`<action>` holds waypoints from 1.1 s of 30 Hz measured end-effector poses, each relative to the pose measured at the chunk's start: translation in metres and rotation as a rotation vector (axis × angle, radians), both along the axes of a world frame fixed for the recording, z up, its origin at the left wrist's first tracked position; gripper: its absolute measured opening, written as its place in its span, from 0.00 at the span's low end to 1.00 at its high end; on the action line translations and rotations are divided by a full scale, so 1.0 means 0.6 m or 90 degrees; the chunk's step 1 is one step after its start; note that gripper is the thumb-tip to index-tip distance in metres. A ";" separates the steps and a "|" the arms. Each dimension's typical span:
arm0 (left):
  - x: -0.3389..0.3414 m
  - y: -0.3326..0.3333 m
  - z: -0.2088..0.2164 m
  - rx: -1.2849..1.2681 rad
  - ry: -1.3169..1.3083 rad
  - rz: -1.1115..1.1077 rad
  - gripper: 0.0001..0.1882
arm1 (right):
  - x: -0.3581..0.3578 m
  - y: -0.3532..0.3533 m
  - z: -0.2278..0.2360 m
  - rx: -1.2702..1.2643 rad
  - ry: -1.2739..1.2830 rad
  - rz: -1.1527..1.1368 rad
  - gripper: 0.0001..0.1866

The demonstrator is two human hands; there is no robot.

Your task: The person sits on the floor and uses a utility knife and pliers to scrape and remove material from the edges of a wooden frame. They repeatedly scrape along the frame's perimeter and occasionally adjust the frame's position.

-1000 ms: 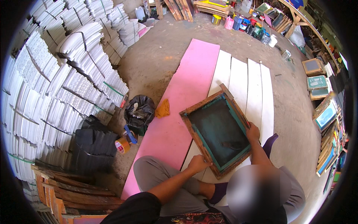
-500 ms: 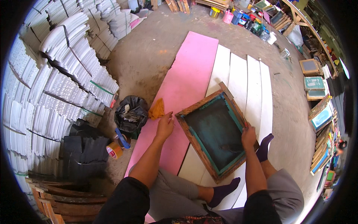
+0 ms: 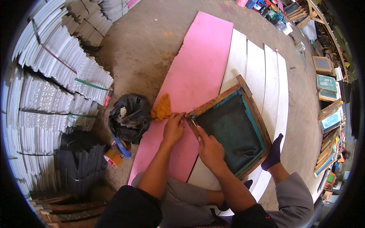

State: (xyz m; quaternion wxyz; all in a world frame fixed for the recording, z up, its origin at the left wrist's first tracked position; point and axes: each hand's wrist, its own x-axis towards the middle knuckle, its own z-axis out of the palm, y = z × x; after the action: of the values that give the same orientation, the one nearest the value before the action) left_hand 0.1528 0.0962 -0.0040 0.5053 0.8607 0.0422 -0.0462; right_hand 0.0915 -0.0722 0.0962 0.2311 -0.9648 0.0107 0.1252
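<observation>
A wood-framed printing screen [image 3: 232,125] with dark mesh and teal edging lies tilted across pale boards in front of me. My left hand [image 3: 173,128] is at its left corner, fingers closed on the wood there. My right hand [image 3: 210,150] is closed just inside that same corner, over the left rail. A thin, light-tipped thing shows at its fingertips, too small to name. On the mesh near the lower right lies a dark, narrow object [image 3: 245,152]. An orange cloth [image 3: 161,108] rests on the pink board beside my left hand.
The pink board [image 3: 201,57] and white boards [image 3: 255,68] lie under the screen. To the left are a black plastic bag [image 3: 129,117], tape rolls [image 3: 114,157] and tall stacks of white sheets [image 3: 45,98]. More framed screens [image 3: 327,83] stand along the right.
My right hand has left the screen's right rail and come over to its left corner. My left hand has moved right, onto that corner. The view has shifted, too.
</observation>
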 end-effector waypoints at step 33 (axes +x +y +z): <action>-0.007 0.006 -0.012 0.087 -0.050 -0.045 0.27 | 0.079 0.119 0.064 -0.086 0.180 0.005 0.14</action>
State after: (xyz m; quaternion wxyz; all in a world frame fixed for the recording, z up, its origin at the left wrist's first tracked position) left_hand 0.1485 0.0996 -0.0111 0.4444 0.8954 -0.0054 -0.0272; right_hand 0.1390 -0.0005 0.1346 0.1611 -0.9509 0.0476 0.2599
